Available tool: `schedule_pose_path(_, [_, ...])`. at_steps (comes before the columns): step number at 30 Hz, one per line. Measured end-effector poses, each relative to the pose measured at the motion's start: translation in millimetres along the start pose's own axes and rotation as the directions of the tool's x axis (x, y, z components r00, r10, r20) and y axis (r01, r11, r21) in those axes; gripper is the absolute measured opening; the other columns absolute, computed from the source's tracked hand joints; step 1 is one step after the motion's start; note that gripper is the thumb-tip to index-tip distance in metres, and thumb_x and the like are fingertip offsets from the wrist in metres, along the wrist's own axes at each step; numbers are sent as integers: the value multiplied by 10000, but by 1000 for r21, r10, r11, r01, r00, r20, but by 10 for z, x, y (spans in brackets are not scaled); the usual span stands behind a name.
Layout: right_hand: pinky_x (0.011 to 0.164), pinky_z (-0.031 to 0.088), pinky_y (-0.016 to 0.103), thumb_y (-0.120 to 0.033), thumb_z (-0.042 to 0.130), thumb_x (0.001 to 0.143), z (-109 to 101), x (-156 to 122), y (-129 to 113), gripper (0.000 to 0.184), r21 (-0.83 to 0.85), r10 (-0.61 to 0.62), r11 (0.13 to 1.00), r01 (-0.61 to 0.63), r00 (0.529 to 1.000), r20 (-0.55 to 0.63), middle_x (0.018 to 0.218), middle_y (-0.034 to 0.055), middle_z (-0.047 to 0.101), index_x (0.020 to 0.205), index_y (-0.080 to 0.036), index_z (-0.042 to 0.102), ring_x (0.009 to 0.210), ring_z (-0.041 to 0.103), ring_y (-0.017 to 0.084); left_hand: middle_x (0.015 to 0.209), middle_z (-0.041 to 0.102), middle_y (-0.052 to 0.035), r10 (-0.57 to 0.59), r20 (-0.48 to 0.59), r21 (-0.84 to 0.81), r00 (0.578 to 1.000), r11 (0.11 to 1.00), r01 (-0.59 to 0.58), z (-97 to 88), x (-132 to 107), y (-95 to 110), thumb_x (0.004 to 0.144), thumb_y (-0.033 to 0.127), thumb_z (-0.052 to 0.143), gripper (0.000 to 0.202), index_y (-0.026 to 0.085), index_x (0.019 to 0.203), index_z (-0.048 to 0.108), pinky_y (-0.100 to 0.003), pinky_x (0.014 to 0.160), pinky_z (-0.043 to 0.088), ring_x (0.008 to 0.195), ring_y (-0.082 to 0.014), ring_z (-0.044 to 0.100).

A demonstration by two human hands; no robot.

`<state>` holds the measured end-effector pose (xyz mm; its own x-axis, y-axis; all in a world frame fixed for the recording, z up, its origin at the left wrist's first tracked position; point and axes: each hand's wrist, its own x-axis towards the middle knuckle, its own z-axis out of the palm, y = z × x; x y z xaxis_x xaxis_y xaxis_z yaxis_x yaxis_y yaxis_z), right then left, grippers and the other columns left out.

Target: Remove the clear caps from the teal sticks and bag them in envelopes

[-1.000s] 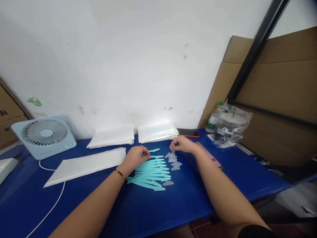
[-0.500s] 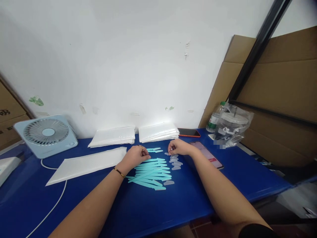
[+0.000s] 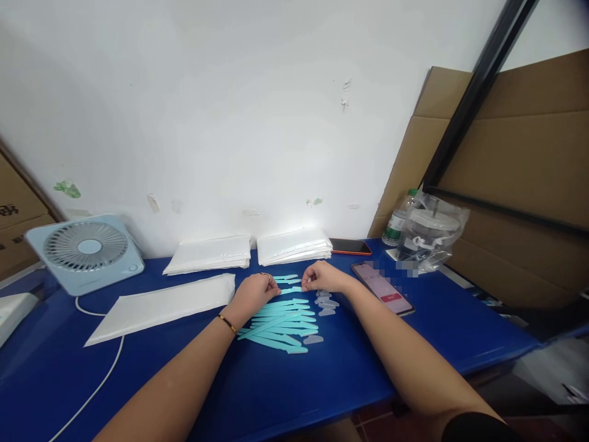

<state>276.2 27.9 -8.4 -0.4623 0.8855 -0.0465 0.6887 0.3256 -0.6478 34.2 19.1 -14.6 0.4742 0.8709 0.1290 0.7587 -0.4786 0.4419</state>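
Observation:
A heap of several thin turquoise plastic sticks (image 3: 280, 322) lies on the blue table (image 3: 350, 374). Small clear caps (image 3: 326, 303) lie just right of them. My left hand (image 3: 252, 295) rests at the heap's top left, fingers pinched on the end of one turquoise stick (image 3: 289, 290). My right hand (image 3: 323, 277) is closed in a pinch at the stick's other end, right above the caps; what its fingertips hold is too small to name.
Two stacks of white bags (image 3: 209, 253) (image 3: 293, 245) lie by the wall, one long white bag (image 3: 161, 306) at left. A light-blue fan (image 3: 85, 250) with its white cable (image 3: 92, 387) stands far left. Two phones (image 3: 350, 246) (image 3: 383, 288), a bottle (image 3: 396, 221) and a clear bagged container (image 3: 430, 236) sit right.
My right hand moved left from the caps to meet the stick held by my left hand. The left hand barely shifted.

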Motion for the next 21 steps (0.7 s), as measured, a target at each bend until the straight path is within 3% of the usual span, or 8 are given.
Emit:
schedule_pose_path(6, [508, 378, 193, -288, 675, 675, 87, 51, -56, 157, -42, -76, 997, 71, 989, -129, 647, 5, 661, 766, -168, 723, 551, 534, 95, 776, 652, -25, 86, -91, 171, 992, 983, -70, -31, 10, 16, 805, 341, 545, 177, 194, 744, 621, -276, 649, 351, 745, -173, 580])
schedule_pose_path(11, [557, 403, 216, -273, 666, 684, -121, -49, 50, 164, -57, -94, 995, 83, 967, -238, 704, 26, 673, 790, -162, 726, 619, 566, 125, 720, 643, -7, 141, -60, 206, 988, 970, -126, -84, -5, 50, 773, 305, 575, 144, 198, 690, 624, -274, 663, 343, 703, -162, 572])
schedule_pose_path(13, [577, 416, 221, -256, 647, 698, -230, -111, 104, 167, -51, -71, 997, 62, 974, -216, 736, 33, 682, 812, -162, 725, 638, 577, 131, 704, 648, -1, 109, -20, 122, 994, 987, -106, -108, -20, 45, 765, 331, 573, 168, 202, 674, 632, -258, 630, 354, 669, -149, 571])
schedule_pose_path(16, [607, 426, 221, -245, 644, 694, -323, -170, 158, 200, -69, -77, 995, 71, 993, -89, 802, 35, 690, 862, -177, 727, 672, 584, 135, 706, 659, 7, 56, 70, -24, 996, 998, -55, -149, -42, 21, 742, 378, 578, 185, 214, 703, 654, -234, 580, 374, 646, -137, 578])
schedule_pose_path(21, [539, 380, 205, -281, 688, 645, -293, -162, 169, 183, -134, -39, 990, 41, 999, 18, 706, 19, 666, 781, -164, 724, 590, 534, 112, 722, 677, 5, 30, 234, -114, 972, 994, -3, -187, -63, 4, 687, 368, 606, 171, 216, 721, 675, -214, 549, 393, 663, -142, 596])
